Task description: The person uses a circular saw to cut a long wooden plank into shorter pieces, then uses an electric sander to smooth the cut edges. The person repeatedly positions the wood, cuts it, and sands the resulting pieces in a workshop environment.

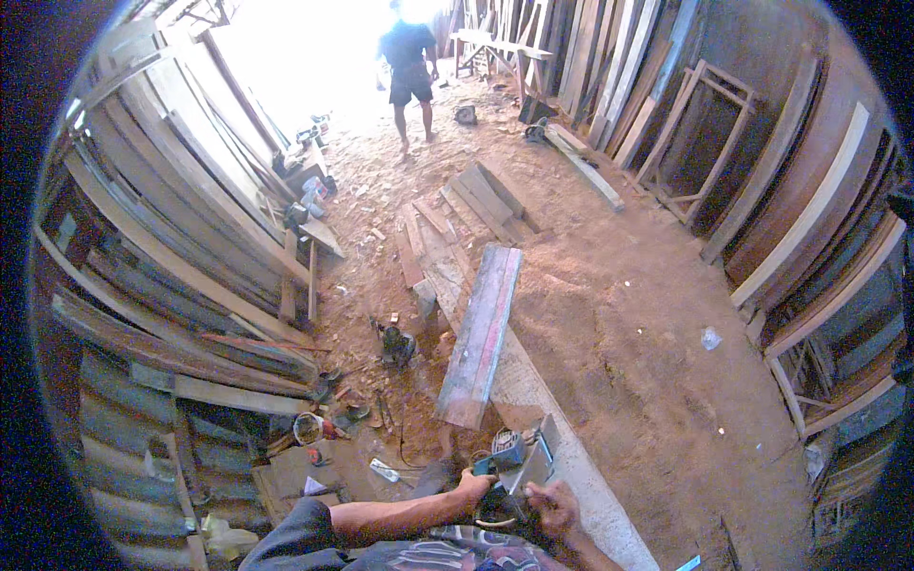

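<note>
My left hand [473, 487] is wrapped round a teal and dark power tool [507, 447] held close to my lap. The tool has a slotted vent and a flat metal plate [537, 466] tilted up; its exact kind I cannot make out. On the plate's right, my right hand [554, 509] is closed, fingers curled beside the tool; anything in them is too small to tell. Just beyond the tool, a board with a reddish stripe [481, 333] lies across a long pale plank [581, 466].
Sawdust covers the floor [628, 333]. Another dark power tool [395, 344] and a small bucket [308, 428] stand to the left. Short boards [486, 200] lie ahead. Timber [181, 200] leans along the left, with frames [700, 138] on the right. A person [409, 71] stands far ahead.
</note>
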Demonstrator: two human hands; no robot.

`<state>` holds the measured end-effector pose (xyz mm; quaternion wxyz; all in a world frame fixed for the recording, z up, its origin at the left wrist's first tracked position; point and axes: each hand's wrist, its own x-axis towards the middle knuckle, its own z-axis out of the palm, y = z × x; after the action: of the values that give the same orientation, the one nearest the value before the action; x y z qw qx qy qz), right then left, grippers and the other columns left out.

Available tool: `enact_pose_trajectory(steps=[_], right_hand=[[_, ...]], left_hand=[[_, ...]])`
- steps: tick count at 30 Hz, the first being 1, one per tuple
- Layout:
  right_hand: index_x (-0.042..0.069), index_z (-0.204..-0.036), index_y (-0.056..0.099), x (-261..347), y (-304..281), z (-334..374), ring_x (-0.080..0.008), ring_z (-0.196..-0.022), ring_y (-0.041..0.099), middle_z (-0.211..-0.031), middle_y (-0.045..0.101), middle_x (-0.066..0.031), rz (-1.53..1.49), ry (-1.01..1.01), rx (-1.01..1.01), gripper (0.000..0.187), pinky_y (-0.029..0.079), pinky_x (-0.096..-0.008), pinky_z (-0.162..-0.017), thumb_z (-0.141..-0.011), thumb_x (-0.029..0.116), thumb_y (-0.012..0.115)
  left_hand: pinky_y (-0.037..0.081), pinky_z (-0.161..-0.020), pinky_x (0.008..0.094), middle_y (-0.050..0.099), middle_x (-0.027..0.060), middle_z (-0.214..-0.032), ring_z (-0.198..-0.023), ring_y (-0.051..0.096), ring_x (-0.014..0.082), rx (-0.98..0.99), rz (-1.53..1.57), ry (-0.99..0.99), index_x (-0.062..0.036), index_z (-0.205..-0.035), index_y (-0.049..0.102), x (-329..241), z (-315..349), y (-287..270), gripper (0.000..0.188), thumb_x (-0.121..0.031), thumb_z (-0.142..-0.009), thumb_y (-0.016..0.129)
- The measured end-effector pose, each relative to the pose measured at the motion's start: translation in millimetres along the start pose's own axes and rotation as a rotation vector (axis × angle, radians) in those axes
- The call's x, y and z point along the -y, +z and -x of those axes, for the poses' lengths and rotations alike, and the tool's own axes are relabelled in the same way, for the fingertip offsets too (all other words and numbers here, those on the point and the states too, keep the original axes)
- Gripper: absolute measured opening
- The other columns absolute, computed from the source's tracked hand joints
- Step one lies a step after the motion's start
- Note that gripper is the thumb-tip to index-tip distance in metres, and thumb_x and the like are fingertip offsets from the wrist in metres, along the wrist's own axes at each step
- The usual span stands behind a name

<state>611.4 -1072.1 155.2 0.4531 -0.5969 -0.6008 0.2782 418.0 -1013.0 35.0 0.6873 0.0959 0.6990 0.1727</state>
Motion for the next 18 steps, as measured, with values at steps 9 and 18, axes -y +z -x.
enact_pose_trajectory(steps=[9,18], right_hand=[[0.008,-0.094,0.071,-20.4,16.0,6.2,-0.0264,-0.070,0.057,-0.074,0.057,-0.0098,-0.009,-0.073,-0.050,0.009,0.045,-0.0371,-0.064,-0.085,0.011,0.072],[0.004,-0.108,0.071,-14.0,20.3,-2.1,-0.0216,-0.073,0.056,-0.081,0.058,-0.0074,0.031,-0.362,-0.044,0.022,0.046,-0.0323,-0.068,-0.088,0.011,0.071]], left_hand=[[0.057,-0.077,0.0465,0.062,0.0189,-0.113,-0.091,0.066,0.0296,0.026,-0.234,0.027,-0.0044,-0.144,0.030,-3.2,-12.1,-6.0,0.081,-0.018,-0.080,0.078],[0.055,-0.079,0.0433,0.061,0.0172,-0.109,-0.092,0.065,0.0271,-0.004,-0.301,0.116,-0.0016,-0.137,0.035,-3.7,-12.0,-5.1,0.072,-0.016,-0.080,0.077]])
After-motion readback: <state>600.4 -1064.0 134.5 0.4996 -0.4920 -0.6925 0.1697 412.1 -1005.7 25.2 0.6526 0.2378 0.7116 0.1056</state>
